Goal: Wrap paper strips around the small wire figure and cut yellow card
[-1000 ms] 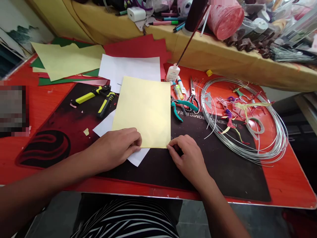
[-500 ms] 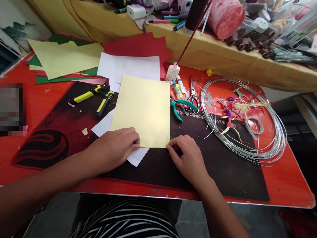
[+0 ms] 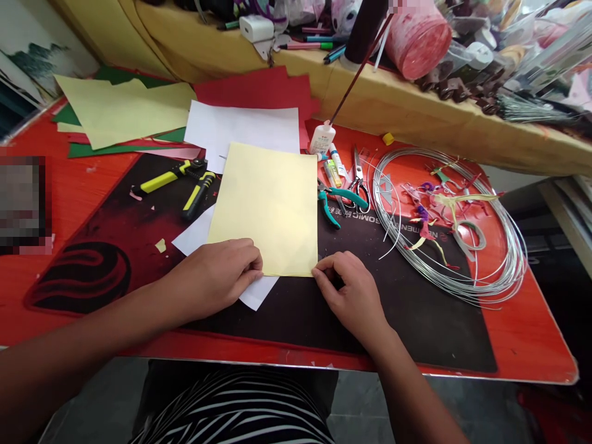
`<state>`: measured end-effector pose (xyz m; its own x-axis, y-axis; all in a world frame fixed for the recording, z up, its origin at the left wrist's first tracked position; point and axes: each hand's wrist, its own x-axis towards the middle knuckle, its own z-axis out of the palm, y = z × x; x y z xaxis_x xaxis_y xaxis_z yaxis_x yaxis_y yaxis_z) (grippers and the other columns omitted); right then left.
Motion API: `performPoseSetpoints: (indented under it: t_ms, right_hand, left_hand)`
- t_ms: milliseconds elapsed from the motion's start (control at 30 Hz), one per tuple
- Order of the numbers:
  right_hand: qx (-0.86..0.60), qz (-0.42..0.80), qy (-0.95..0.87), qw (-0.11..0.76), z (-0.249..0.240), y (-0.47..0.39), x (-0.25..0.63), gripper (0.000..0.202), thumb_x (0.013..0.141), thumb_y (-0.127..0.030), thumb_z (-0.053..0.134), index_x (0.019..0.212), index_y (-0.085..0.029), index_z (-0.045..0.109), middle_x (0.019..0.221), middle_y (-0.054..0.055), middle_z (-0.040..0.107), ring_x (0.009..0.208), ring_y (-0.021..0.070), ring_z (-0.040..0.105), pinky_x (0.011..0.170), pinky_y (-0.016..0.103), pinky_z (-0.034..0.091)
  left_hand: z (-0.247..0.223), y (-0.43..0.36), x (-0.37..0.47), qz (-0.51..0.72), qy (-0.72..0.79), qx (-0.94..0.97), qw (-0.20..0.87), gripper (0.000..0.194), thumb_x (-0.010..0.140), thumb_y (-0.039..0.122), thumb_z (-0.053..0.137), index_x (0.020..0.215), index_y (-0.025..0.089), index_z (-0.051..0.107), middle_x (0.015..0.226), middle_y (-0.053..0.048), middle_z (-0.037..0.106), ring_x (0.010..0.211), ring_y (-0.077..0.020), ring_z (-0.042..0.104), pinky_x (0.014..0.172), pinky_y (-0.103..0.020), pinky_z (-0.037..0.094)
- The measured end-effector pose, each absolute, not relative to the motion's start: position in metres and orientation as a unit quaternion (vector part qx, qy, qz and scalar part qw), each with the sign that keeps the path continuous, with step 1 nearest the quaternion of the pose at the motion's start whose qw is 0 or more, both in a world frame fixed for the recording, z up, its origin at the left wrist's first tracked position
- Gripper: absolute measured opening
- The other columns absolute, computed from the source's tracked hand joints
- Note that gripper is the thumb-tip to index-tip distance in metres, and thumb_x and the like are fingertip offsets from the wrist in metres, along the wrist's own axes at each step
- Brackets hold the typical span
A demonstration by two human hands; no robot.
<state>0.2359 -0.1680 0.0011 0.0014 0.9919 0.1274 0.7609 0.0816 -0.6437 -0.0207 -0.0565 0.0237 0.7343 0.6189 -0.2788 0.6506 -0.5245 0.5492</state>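
Observation:
A pale yellow sheet of paper (image 3: pixel 269 203) lies in front of me, its near edge between my two hands. My left hand (image 3: pixel 230 269) is closed at the bottom edge, left of the middle, with thumb and fingers pinched on the paper. At the near right corner my right hand (image 3: pixel 345 283) pinches the sheet between thumb and forefinger. Part of a white sheet (image 3: pixel 259 292) sticks out from under the yellow one. Beyond it lies another white sheet (image 3: pixel 250 126) on red paper (image 3: pixel 254 85).
Yellow-handled pliers (image 3: pixel 178 182) lie at left. Teal-handled pliers (image 3: pixel 330 209), scissors (image 3: pixel 357 169) and a glue bottle (image 3: pixel 322 137) stand or lie right of the paper. A wire coil (image 3: pixel 502 271) rings coloured scraps at right. A cloth-covered ledge (image 3: pixel 351 92) runs along the back.
The hands and the yellow sheet have hardly moved. The view has shifted slightly, so things at the right sit a little further left.

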Motion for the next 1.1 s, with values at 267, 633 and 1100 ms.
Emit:
performPoseSetpoints:
  t_ms: [267, 633, 1100]
  right_hand:
    - [-0.626, 0.198, -0.711, 0.254, 0.009, -0.164, 0.214, 0.01, 0.105, -0.023, 0.067, 0.095, -0.023, 0.069, 0.083, 0.003, 0.069, 0.08, 0.0232, 0.06, 0.077, 0.038, 0.044]
    - [-0.619, 0.167, -0.737, 0.216, 0.006, -0.158, 0.202, 0.01, 0.105, -0.025, 0.068, 0.095, -0.023, 0.07, 0.092, 0.006, 0.07, 0.087, 0.0252, 0.059, 0.08, 0.04, 0.044]
    - [-0.631, 0.177, -0.726, 0.208, 0.004, -0.154, 0.197, 0.013, 0.103, -0.021, 0.068, 0.091, -0.024, 0.066, 0.088, 0.004, 0.07, 0.085, 0.0245, 0.058, 0.078, 0.038, 0.04]
  left_hand:
    - [0.026, -0.057, -0.02, -0.025, 0.361, 0.877, 0.317, 0.014, 0.098, 0.024, 0.052, 0.09, 0.022, 0.063, 0.093, -0.005, 0.07, 0.08, -0.0221, 0.063, 0.069, -0.035, 0.04]
    - [0.026, -0.057, -0.021, -0.008, 0.35, 0.882, 0.317, 0.015, 0.098, 0.023, 0.053, 0.088, 0.022, 0.064, 0.091, -0.004, 0.07, 0.078, -0.0207, 0.063, 0.067, -0.034, 0.04]
    - [0.022, -0.056, -0.025, -0.004, 0.348, 0.876, 0.335, 0.016, 0.099, 0.026, 0.054, 0.088, 0.022, 0.065, 0.092, -0.005, 0.07, 0.081, -0.0216, 0.065, 0.069, -0.035, 0.043]
